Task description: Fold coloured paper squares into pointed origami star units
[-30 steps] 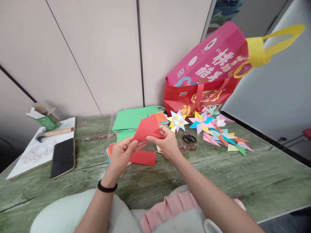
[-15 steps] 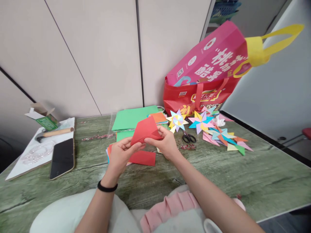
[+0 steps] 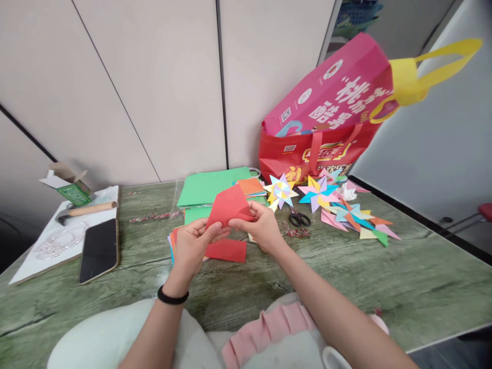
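A folded piece of red paper [image 3: 230, 205] is held up over the table between both hands. My left hand [image 3: 194, 243] pinches its lower left edge, thumb in front and fingers behind. The lower right corner is gripped by my right hand [image 3: 263, 225], its thumb lying along the bottom edge. Below them, another red paper piece [image 3: 226, 250] lies flat on the table, beside a fan of coloured sheets [image 3: 172, 244] partly covered by my left hand. Green sheets [image 3: 203, 187] and small orange paper [image 3: 250, 187] lie behind the held piece.
Folded paper stars [image 3: 318, 193] and black scissors [image 3: 299, 219] lie to the right, before a red bag [image 3: 284, 156] holding a pink bag [image 3: 338, 92]. At left are a phone [image 3: 99, 251], a hammer [image 3: 92, 209], a white board [image 3: 26, 266] and a small open box [image 3: 75, 192].
The red paper has tilted slightly in my fingers, and its front face looks flatter. My left hand and wrist have shifted a little to the right.
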Action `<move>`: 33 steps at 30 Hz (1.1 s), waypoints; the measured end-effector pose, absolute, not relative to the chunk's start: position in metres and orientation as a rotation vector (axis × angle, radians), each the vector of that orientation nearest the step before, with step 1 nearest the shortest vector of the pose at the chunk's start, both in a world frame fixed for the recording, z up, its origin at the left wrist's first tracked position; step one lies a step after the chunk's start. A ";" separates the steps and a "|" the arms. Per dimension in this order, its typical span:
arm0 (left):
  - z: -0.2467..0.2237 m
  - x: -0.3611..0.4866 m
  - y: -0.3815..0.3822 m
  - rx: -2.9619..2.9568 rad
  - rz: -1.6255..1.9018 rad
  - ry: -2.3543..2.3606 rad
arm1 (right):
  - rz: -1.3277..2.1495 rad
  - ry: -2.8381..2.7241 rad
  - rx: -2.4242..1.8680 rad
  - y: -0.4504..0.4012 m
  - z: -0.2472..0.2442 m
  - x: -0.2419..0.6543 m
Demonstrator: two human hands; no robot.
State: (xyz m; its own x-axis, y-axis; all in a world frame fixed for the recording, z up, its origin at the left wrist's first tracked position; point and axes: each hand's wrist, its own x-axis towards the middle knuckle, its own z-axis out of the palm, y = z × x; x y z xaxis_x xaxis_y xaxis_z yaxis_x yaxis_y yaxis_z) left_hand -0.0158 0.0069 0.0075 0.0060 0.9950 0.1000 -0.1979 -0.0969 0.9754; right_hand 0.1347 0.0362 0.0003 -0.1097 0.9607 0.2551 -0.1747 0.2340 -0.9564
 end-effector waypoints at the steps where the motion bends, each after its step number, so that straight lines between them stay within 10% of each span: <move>1: 0.007 -0.015 0.007 1.141 1.367 1.003 | 1.195 -1.281 -0.842 0.036 0.001 0.135; 22: 0.003 -0.013 0.007 1.075 1.356 0.991 | 0.723 -1.407 -1.057 0.029 -0.001 0.128; 33: 0.006 -0.015 0.009 1.012 1.402 1.024 | 1.236 -1.260 -0.815 0.038 -0.008 0.132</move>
State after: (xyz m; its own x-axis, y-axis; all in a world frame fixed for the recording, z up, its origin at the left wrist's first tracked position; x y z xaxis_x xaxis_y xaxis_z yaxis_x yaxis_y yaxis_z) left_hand -0.0154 0.0093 0.0064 -0.0636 0.9972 0.0393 -0.2659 -0.0549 0.9624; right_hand 0.1318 0.0381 -0.0076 -0.1248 0.9628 0.2396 -0.2213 0.2084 -0.9527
